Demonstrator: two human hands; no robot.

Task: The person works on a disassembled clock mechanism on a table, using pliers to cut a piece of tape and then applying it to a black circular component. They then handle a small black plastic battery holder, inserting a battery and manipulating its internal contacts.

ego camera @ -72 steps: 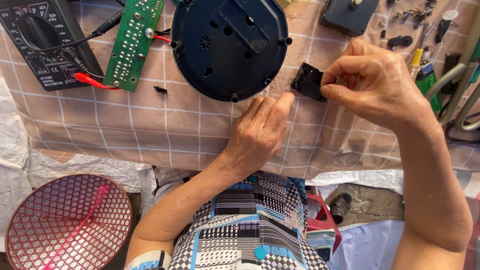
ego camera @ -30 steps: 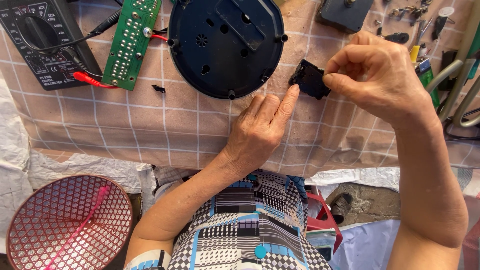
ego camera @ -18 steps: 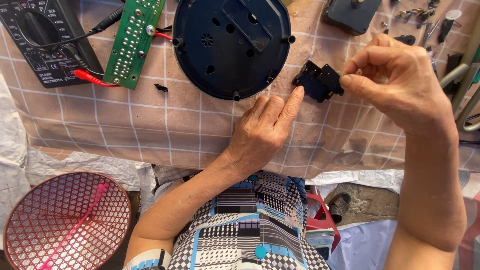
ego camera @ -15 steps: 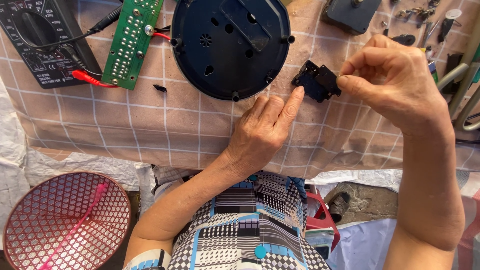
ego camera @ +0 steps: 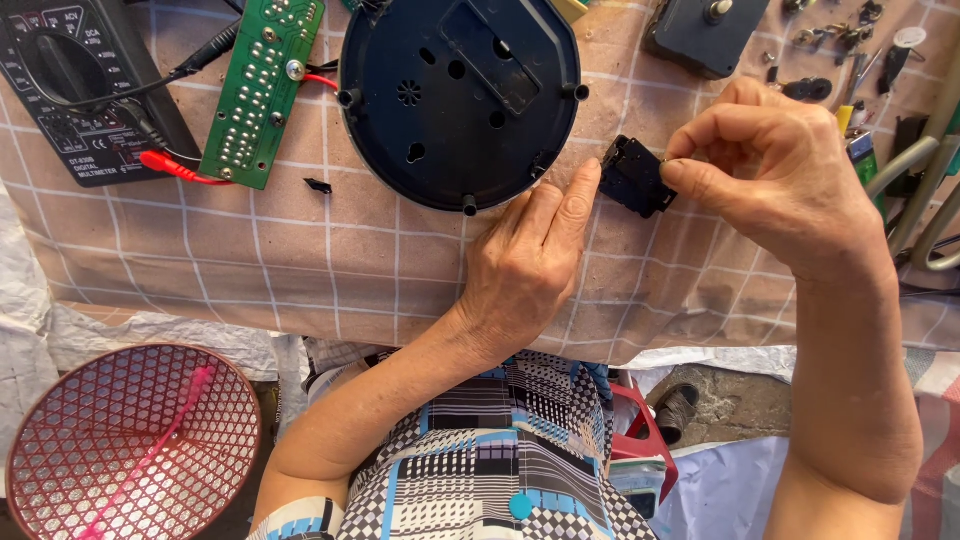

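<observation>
Head view looks down on our two hands over a table draped in a checked cloth (ego camera: 300, 270); our right hand (ego camera: 790, 180) pinches a small black plastic part (ego camera: 632, 177) between thumb and fingertips, clenched on its right edge and holding it just above the cloth, to the right of the round dark casing (ego camera: 460, 100); our left hand (ego camera: 530, 265) lies flat on the cloth with fingers loose and grasping nothing, its forefinger stretched up so the tip sits just beside the part's left edge, and we cannot tell whether it touches; the casing lies back side up just above the left hand's fingers, with small holes and pegs around its rim; to its left a green circuit board (ego camera: 262, 90) rests on the cloth with a red wire running towards the casing; further left sits a black meter (ego camera: 75, 90) with black and red leads; a tiny black chip (ego camera: 318, 185) lies alone on the cloth between board and casing; a dark square block (ego camera: 705, 35) and scattered small tools lie at the upper right; below the table edge at the lower left stands a red mesh basket (ego camera: 130, 440).
</observation>
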